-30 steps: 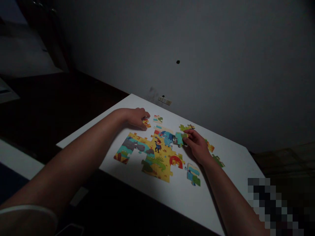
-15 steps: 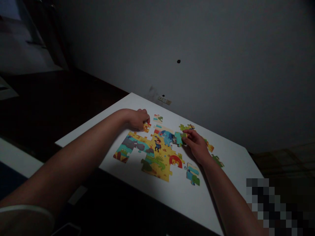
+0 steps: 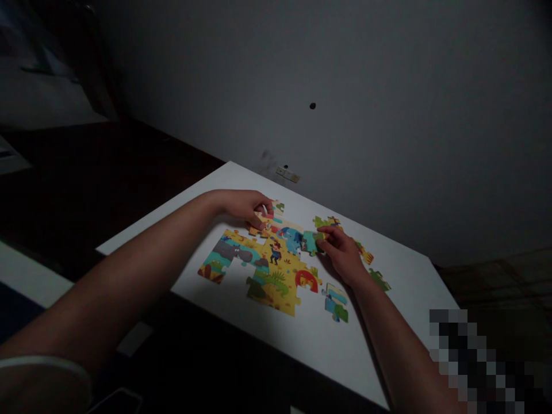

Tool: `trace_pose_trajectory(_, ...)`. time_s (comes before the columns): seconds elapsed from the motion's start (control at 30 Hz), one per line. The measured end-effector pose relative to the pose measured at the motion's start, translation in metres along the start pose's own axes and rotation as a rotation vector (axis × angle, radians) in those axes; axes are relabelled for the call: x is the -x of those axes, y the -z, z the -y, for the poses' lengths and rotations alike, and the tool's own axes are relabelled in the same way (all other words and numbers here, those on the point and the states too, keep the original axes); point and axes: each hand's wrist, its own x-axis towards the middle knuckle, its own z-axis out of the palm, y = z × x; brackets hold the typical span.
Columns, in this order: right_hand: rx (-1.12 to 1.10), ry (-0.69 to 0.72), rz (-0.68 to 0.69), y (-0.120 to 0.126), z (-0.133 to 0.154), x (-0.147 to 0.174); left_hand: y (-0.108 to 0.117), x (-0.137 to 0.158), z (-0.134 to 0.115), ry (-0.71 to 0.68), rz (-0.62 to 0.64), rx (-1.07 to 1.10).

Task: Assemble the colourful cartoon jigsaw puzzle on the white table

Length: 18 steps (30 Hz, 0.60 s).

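Note:
A partly joined cartoon animal jigsaw puzzle (image 3: 282,264) lies on the white table, with a hippo, a blue elephant, a crocodile and a red-maned lion showing. At its upper left edge, my left hand (image 3: 248,207) is closed on an orange and yellow puzzle piece (image 3: 257,231), thumb and fingers at its sides. My right hand (image 3: 345,256) pinches the right end of a teal and green puzzle piece (image 3: 309,241), which sits against the elephant's right side. The fingers cover part of both pieces.
Loose pieces lie around: a small one (image 3: 279,207) behind my left hand, a teal and green one (image 3: 336,303) nearer me, a green one (image 3: 379,279) right of my right forearm, and several behind my right hand. A grey wall (image 3: 388,144) rises beyond the white table (image 3: 336,351).
My left hand has moved slightly right with the orange and yellow piece, bringing it up to the joined part near the elephant. My right hand has stayed almost still.

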Motion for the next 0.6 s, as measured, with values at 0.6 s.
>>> trace_pose_trajectory(0.6, 0.021, 0.044, -0.003, 0.001, -0.008, -0.002, -0.003, 0.004, -0.011, 0.111, -0.043, -0.274)
